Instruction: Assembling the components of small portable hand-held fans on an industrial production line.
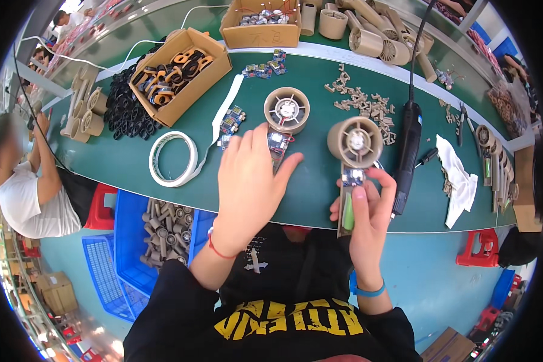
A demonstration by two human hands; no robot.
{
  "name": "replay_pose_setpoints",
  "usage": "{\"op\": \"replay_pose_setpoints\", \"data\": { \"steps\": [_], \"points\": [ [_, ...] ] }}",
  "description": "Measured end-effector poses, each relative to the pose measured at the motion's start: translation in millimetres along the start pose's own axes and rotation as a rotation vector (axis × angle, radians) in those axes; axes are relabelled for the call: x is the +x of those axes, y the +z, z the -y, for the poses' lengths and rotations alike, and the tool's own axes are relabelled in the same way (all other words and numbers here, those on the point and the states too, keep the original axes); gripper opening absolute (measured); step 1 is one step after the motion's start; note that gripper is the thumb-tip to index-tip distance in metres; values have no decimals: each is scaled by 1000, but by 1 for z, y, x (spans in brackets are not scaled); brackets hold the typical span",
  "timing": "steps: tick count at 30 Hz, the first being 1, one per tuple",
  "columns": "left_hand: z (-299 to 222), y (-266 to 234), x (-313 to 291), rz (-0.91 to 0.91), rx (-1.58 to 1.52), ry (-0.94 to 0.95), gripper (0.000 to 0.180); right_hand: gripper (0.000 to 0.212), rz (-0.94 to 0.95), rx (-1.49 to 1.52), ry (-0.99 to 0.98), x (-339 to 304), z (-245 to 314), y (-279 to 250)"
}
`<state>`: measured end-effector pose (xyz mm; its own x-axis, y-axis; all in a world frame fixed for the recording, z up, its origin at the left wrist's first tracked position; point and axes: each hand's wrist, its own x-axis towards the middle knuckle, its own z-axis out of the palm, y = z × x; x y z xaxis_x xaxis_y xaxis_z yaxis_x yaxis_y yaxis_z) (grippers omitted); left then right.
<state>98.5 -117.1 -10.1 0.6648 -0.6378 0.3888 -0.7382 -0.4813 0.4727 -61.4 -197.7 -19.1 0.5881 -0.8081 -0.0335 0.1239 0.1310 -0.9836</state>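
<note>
My right hand point(370, 217) holds a beige handheld fan shell point(347, 211) by its handle, the round vented head with a motor pointing away from me. Inside the open handle show a small circuit board point(353, 177) and a green battery point(349, 211). To its left, my left hand point(247, 178) is round the handle of a second beige fan shell point(286, 108), fingers on one side and thumb on the other. A circuit board point(278, 142) sits in that handle; its lower end is hidden by the hand. A black electric screwdriver point(409, 151) on a cord is beside my right hand.
A white tape roll point(157, 160) and blue circuit boards point(232, 119) lie left. Cardboard boxes point(205, 78) hold black-and-orange rings and motors. Small beige parts point(368, 105), a white cloth point(457, 178) and pliers point(463, 123) lie right. Below is a blue crate point(130, 229); a co-worker point(33, 187) sits left.
</note>
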Motion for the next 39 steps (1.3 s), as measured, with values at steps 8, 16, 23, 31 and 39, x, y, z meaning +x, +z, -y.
{"op": "replay_pose_setpoints", "data": {
  "steps": [8, 16, 23, 31, 39],
  "points": [
    [21, -83, -31, 267, -1479, -86, 16, 31, 2, -20, -25, 7, -6, -8],
    [-9, -95, -34, -23, -1578, 185, 34, 31, 38, -39, -21, 7, -7, -6],
    [-13, -123, -23, 213, -1361, 185, 34, 31, 34, -48, -12, 6, -9, -3],
    [-23, -115, -31, -266, -1566, 568, 26, 31, 10, -76, -56, 5, -13, -8],
    [-19, -113, -45, -399, -1598, 357, 30, 31, 44, -66, 25, 6, -2, -2]
  ]
}}
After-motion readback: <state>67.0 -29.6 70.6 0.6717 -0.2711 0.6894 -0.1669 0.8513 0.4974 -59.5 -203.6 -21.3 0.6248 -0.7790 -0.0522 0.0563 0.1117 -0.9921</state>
